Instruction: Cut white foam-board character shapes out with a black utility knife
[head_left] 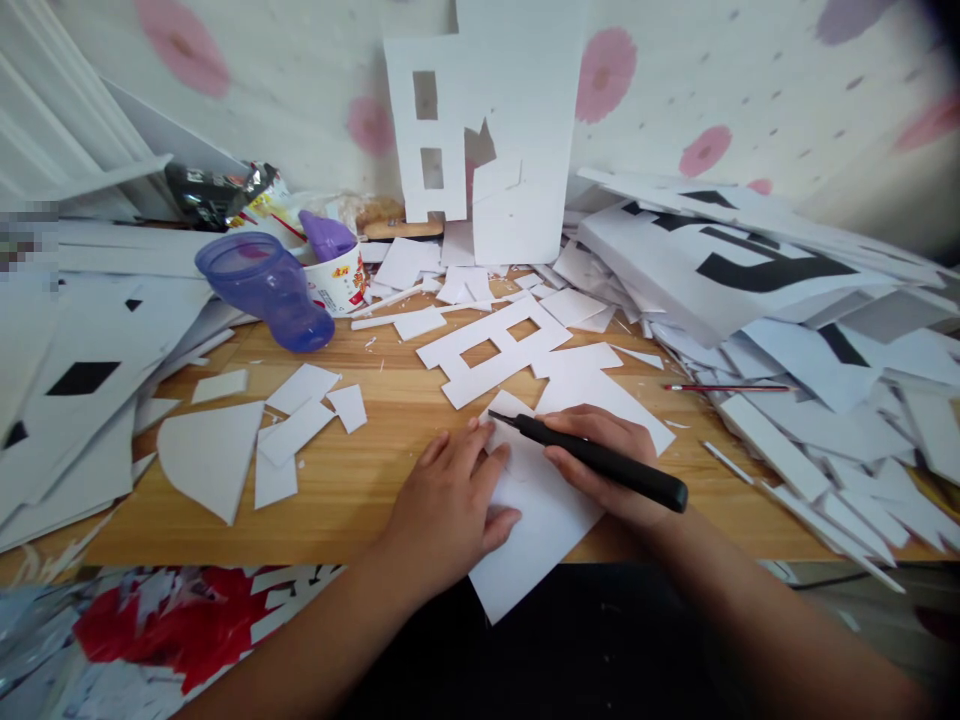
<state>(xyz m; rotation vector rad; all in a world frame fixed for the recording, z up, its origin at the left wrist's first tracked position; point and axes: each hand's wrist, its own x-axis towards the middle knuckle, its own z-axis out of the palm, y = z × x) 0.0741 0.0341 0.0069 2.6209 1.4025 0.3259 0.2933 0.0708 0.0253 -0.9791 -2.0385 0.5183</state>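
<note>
A white foam sheet [541,510] lies at the table's front edge, one corner hanging over it. My left hand [454,495] rests flat on the sheet's left side, fingers spread. In my right hand [607,460] is a black-handled knife [611,462], its tip on the sheet's upper corner, just beyond my left fingertips. Past the sheet lies a white piece with two rectangular openings [491,350]. Another white piece [611,400] lies partly behind my right hand.
A purple cup [262,285] lies tipped beside a paper tub [337,283] at the back left. White scraps pile up on both sides. A tall white panel [517,215] stands at the back; a red pencil [727,388] lies right.
</note>
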